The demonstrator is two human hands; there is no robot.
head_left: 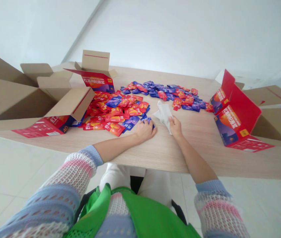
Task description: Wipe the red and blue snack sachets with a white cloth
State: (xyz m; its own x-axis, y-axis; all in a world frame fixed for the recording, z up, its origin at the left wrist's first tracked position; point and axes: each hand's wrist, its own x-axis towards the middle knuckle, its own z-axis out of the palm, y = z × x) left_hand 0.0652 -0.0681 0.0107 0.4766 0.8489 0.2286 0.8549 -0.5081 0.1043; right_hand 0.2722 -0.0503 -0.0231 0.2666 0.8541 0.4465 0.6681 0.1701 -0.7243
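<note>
Left hand [145,131] curled; right hand [175,127] pinching cloth [164,114].

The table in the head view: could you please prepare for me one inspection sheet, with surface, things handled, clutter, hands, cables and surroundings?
Surface: table with light wood grain.
Things handled: left pile of packets, mostly red, some blue; farther pile, blue and red mixed; thin white piece, material unclear.
Clutter: left boxes and right boxes, cardboard, flaps open.
Hands: left hand on a blue packet at the left pile's edge, grip unclear; right hand holds the white piece.
Cables: nothing seen.
Surroundings: pale wall behind, tiled floor below.
</note>
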